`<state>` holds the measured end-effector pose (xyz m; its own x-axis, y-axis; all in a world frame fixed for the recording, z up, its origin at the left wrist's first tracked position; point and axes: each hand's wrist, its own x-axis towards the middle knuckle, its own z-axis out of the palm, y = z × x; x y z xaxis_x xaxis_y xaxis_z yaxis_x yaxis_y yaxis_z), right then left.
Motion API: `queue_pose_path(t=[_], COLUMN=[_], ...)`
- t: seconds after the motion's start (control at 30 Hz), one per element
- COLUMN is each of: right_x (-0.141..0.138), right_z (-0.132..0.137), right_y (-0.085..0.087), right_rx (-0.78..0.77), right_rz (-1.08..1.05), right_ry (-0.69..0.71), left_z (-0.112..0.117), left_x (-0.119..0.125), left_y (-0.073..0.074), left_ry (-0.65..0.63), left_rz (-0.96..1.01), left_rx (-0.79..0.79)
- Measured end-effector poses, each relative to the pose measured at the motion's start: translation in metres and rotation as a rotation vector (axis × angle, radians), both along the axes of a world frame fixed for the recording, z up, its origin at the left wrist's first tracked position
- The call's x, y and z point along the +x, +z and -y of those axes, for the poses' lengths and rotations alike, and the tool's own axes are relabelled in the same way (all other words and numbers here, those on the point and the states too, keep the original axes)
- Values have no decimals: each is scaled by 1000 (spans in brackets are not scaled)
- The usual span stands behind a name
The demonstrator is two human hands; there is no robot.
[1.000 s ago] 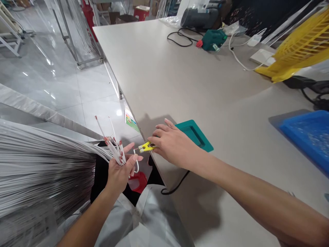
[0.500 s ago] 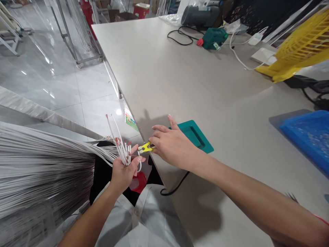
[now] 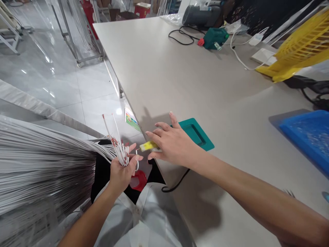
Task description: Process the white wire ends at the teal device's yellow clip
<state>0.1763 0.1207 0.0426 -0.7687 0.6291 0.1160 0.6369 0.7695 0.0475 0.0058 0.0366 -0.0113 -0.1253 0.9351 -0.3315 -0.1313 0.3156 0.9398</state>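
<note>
My left hand (image 3: 123, 173) is closed around a bundle of thin white wires (image 3: 120, 152) with reddish tips. One wire (image 3: 137, 166) bends up separately by the thumb, and a thin copper-coloured end shows at its top. My right hand (image 3: 174, 144) holds a small yellow wire stripper (image 3: 147, 146), blurred by motion, between thumb and fingers over the table edge. Its tip points at the bent wire with a small gap between them. The palm hides its rear part. Beyond the right hand lies a teal tray (image 3: 196, 133), partly covered by it.
A large mass of white wires (image 3: 46, 161) hangs at my left. On the grey table (image 3: 159, 68) stand a green device (image 3: 214, 38), a yellow fan (image 3: 303, 44) and a blue tray (image 3: 308, 137). A black cord (image 3: 177, 187) runs over the near edge. Something red (image 3: 138, 180) shows below.
The stripper's tip has come away from the bent wire, whose copper-coloured end now shows. My right hand's fingers have spread slightly. The left hand has shifted a little left.
</note>
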Motion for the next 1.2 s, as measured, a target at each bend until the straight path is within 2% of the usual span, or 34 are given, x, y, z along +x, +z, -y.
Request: queue_pose_path(t=[0.13, 0.2, 0.23, 0.43, 0.6, 0.7, 0.77, 0.83, 0.93, 0.97, 1.03, 1.1, 1.2], right_x=[-4, -10, -13, -34, -44, -47, -45, -40, -30, -28, -28, -34, -46], right_z=[14, 27, 33, 50, 52, 56, 57, 55, 52, 51, 51, 52, 55], right_y=[1, -2, -5, -22, -32, -39, -39, -34, -18, -13, -6, -6, -13], right_rx=[93, 88, 30, -582, -879, -1149, -1286, -1266, -1023, -924, -728, -583, -490], right_rz=[-300, -462, -527, -954, -1272, -1431, -1466, -1377, -1069, -982, -895, -885, -896], right_ry=[55, 44, 28, -55, -127, -243, -262, -182, 34, 64, 54, -14, -112], left_z=[4, 6, 7, 13, 13, 11, 11, 10, 9, 8, 7, 6, 6], left_x=[-6, -10, -13, -22, -22, -22, -23, -25, -28, -28, -25, -20, -12], left_y=[3, 4, 5, 8, 10, 9, 7, 4, 2, 2, 5, 9, 14], left_ry=[48, 52, 46, -80, -143, -161, -191, -213, -122, -75, -29, -46, -77], left_rz=[82, 143, 174, 324, 342, 327, 283, 217, 141, 123, 82, 15, -93], left_rx=[25, 39, 45, 20, -28, -34, -38, -44, -23, -15, -18, -11, 69])
